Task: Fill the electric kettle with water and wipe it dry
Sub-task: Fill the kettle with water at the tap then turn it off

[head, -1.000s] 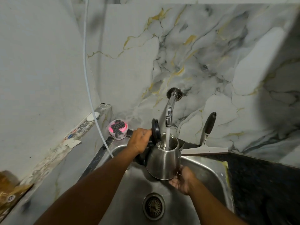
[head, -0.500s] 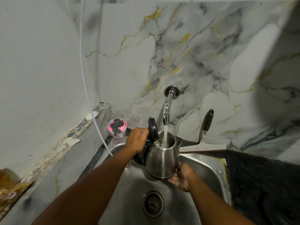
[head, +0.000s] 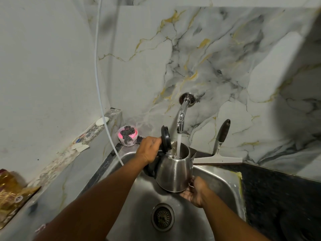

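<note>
Over the sink, left fingers grip kettle by handle, right fingers clasp base.

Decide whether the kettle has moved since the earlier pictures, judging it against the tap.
No. The kettle sits where it was, its open mouth directly beneath the tap, with the same gap between them.

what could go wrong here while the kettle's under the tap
Overfilling: water from the tap pours into the open kettle, and the level inside is hard to see, so it may spill over.
Slipping: the kettle hangs over the sink, held by the left hand on its handle and the right hand under its base; wet steel could slide.
</note>
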